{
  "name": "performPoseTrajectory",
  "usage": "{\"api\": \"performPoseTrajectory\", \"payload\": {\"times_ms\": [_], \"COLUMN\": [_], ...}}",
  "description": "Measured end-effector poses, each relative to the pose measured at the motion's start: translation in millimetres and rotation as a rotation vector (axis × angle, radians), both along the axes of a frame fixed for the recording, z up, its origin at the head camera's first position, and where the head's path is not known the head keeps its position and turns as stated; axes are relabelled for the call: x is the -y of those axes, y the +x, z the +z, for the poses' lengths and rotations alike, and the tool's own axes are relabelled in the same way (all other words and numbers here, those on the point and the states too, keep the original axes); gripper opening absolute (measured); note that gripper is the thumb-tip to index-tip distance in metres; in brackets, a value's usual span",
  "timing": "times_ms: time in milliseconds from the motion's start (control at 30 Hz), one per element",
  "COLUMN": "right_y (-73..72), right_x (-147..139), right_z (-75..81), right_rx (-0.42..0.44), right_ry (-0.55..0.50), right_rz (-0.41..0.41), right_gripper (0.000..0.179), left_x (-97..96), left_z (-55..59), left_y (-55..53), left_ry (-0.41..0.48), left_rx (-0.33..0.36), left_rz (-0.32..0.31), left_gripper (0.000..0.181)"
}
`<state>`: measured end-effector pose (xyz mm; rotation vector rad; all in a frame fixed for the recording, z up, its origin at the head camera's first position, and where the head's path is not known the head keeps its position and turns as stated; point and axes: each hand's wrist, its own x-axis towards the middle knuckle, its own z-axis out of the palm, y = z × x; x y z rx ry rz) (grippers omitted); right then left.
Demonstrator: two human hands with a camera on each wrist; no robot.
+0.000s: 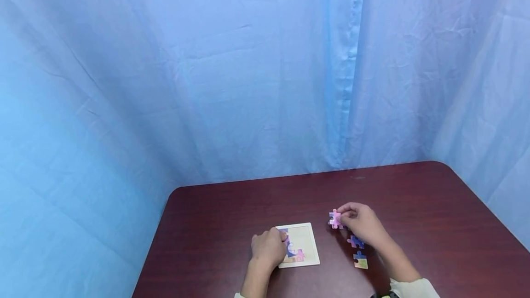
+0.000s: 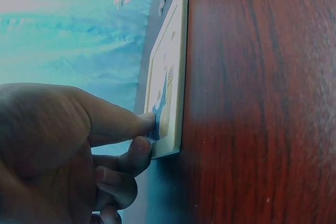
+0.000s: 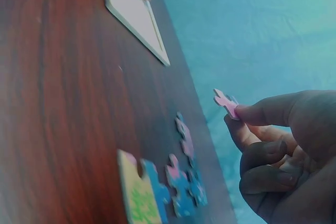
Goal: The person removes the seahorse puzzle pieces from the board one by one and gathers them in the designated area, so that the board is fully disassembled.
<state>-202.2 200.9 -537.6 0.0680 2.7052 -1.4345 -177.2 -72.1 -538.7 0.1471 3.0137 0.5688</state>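
My right hand [image 1: 363,224] pinches a pink jigsaw piece [image 1: 335,219] between thumb and fingertips, raised above the table. In the right wrist view that pink piece is tilted. My left hand [image 1: 268,247] lies at the left side of a pale, square puzzle frame [image 1: 316,254]. Its thumb [image 2: 131,124] presses on a blue jigsaw piece [image 2: 159,111] inside the frame, and the other fingers curl at the frame's edge. Pink, blue and purple pieces fill part of the frame's left side, partly hidden by the hand; bare board shows at its right.
Loose jigsaw pieces lie right of the frame: a yellow-green and blue one [image 1: 360,260], a blue and pink one [image 1: 356,242], and a pink one [image 3: 184,134] farther off. The dark red wooden table [image 1: 215,243] ends at blue curtains [image 1: 248,82].
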Motion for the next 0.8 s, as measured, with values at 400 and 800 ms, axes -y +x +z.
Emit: {"api": "performPoseTrajectory", "payload": {"times_ms": [400, 800], "right_y": [4.0, 12.7], "right_x": [-15, -17], "right_z": [-6.0, -17.4], "right_rx": [0.118, 0.081], "right_ry": [0.003, 0.101], "right_rz": [0.038, 0.119], "right_gripper": [0.011, 0.009], "left_x": [-0.8, -1.5], "left_z": [-0.6, -2.0], "left_y": [-0.4, 0.0], "left_ry": [0.001, 0.004], "left_rx": [0.004, 0.023], "left_rz": [0.007, 0.013], "left_gripper": [0.019, 0.02]}}
